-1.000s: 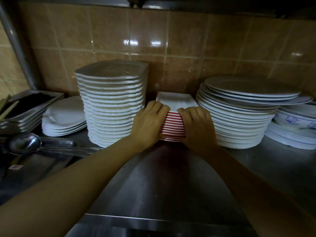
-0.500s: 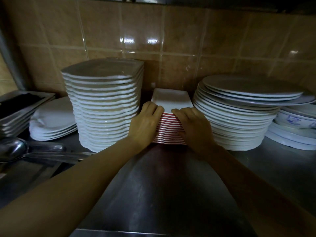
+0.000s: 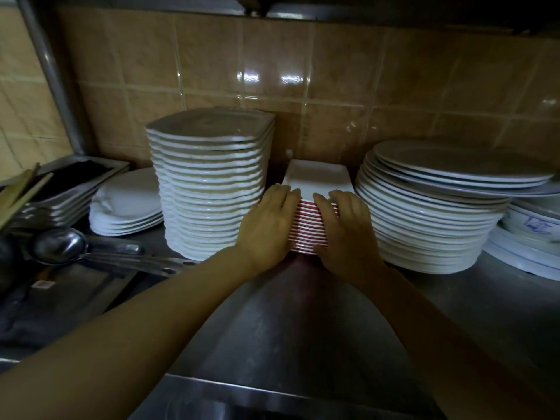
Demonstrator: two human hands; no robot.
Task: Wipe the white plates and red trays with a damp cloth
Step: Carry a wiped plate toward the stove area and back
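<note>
Both hands clasp the near end of the stack of red trays (image 3: 309, 228): the left hand (image 3: 268, 227) wraps its left corner with fingers curled over the top edge, and the right hand (image 3: 345, 230) does the same on the right corner, fingers bent over the rim. This stack, red-and-white striped along its edges and white on top, sits on the steel counter (image 3: 303, 328) against the tiled wall (image 3: 333, 71), squeezed between a tall stack of square white plates (image 3: 209, 189) on its left and a broad stack of round white plates (image 3: 430, 219) on its right. Further left lie a low pile of white plates (image 3: 127, 204), a metal ladle (image 3: 60, 245) and some stacked metal trays (image 3: 66, 189). At the far right edge are blue-patterned dishes (image 3: 533, 225)
</note>
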